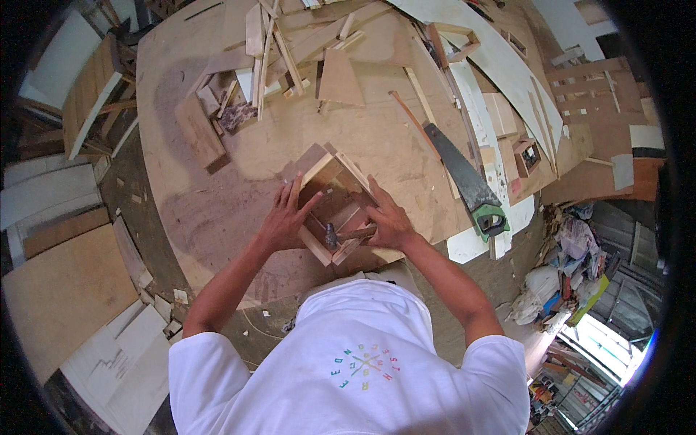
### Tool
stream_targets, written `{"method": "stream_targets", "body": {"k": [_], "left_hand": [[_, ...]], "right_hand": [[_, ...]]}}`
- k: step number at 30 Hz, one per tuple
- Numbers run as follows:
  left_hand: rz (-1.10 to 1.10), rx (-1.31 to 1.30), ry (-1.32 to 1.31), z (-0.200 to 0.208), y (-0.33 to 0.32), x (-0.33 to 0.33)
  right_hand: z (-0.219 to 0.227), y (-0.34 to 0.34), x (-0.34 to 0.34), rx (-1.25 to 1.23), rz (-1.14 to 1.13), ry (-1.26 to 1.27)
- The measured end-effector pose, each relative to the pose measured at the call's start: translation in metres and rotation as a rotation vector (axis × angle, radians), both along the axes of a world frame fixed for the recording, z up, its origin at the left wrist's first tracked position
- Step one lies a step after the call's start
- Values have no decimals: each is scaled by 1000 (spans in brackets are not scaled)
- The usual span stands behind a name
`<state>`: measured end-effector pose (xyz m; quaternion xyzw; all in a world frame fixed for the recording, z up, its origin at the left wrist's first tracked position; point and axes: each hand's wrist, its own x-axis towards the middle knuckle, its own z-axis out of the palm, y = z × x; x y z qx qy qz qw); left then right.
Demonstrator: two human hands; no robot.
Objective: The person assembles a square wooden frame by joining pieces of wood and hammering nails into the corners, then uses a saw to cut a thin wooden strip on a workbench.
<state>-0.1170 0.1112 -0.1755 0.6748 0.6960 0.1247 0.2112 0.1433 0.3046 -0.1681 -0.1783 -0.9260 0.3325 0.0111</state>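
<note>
Hammer (pixel 341 235) gripped in closed right hand (pixel 389 225), head pointing left over small wooden box frame (pixel 335 203) on counter (pixel 239 181). Left hand (pixel 284 221) spread flat, fingers (pixel 293 196) open, pressed against frame's left side, holding nothing.

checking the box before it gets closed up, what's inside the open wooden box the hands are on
Inside the wooden box only its bare brown bottom panel shows. A hammer held by the right hand lies across its near edge; the left hand covers the left wall, so those corners are hidden.
</note>
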Motion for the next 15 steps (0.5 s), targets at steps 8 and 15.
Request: {"method": "stream_targets", "body": {"k": [8, 15], "left_hand": [[-25, 40, -105, -16, -1, -8], [-6, 15, -109, -14, -2, -5]], "right_hand": [[-10, 1, -2, 79, -23, 87], [-7, -1, -4, 55, -17, 129]]}}
